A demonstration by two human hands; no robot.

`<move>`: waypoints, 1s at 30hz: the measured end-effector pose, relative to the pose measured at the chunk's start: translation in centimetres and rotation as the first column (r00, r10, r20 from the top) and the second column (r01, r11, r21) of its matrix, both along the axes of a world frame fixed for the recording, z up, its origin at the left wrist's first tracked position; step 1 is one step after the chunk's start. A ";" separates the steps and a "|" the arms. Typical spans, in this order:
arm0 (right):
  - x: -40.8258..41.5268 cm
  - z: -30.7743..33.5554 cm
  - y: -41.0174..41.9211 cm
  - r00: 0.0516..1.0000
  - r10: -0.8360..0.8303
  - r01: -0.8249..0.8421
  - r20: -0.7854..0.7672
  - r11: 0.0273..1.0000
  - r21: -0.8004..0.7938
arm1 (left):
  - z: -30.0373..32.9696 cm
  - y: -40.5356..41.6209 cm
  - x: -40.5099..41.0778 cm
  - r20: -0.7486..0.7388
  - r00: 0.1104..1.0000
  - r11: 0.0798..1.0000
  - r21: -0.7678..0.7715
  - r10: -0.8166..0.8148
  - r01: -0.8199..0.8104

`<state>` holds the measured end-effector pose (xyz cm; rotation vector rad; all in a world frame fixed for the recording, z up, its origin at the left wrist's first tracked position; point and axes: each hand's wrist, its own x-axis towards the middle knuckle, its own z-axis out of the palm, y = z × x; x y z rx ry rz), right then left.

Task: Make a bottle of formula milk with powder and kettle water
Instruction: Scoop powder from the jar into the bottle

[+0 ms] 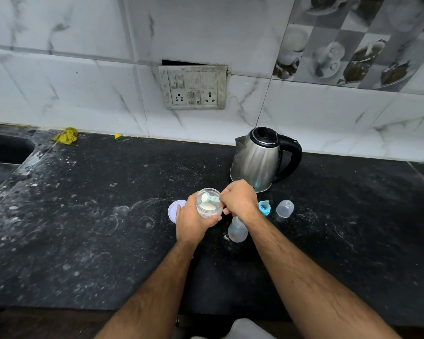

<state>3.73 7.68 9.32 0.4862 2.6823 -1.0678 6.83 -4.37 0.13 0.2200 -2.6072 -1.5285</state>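
My left hand (194, 222) wraps the powder jar (209, 203); my right hand (239, 200) pinches the scoop (209, 198) inside it, bottle (237, 230) just beside.

A crumpled yellow cloth (66, 136) lies at the back of the dark tabletop (83, 228), upper left, near the sink (5, 149); a small yellow-green scrap (118, 136) sits nearby, below a grimy switchboard (193, 87) on the marble-tiled wall (71, 69)

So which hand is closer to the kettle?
Right. The right hand sits just in front of the kettle, holding the scoop; the left hand grips the jar farther away.
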 end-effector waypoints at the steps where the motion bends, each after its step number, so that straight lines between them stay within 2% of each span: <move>1: 0.3 0.2 0.4 1.000 -0.013 0.014 0.007 0.997 -0.072 | 0.0 -0.1 -0.1 0.004 1.000 1.000 0.003 -0.004 0.004; 4: 1.0 0.6 1.3 0.998 -0.065 0.069 0.025 0.971 -0.231 | -0.2 -0.4 -0.5 0.021 0.999 1.000 0.013 -0.024 0.024; 8: 1.8 0.5 2.3 0.990 -0.138 0.141 0.034 0.923 -0.358 | -0.8 -0.7 -1.0 0.076 0.996 0.998 0.043 -0.043 0.039; 14: 2.9 0.7 4.0 0.983 -0.185 0.156 -0.013 0.861 -0.484 | -1.1 -0.7 -0.9 0.010 0.997 0.994 0.069 -0.082 0.081; 19: 4.4 1.2 5.6 0.972 -0.231 0.174 -0.035 0.816 -0.552 | -1.2 -0.9 -1.1 -0.007 0.993 0.990 0.065 -0.122 0.122; 25: 6.1 1.6 7.7 0.960 -0.275 0.202 -0.046 0.798 -0.568 | -1.0 -1.2 -0.6 0.066 0.994 0.994 0.071 -0.091 0.086; 27: 6.6 1.3 8.6 0.955 -0.290 0.212 -0.052 0.799 -0.563 | -0.6 -1.0 0.6 0.036 0.998 0.995 0.087 -0.057 0.054; 30: 7.4 0.6 9.7 0.949 -0.309 0.227 -0.061 0.805 -0.549 | -0.8 -0.9 3.4 -0.109 0.992 0.998 0.000 0.066 -0.067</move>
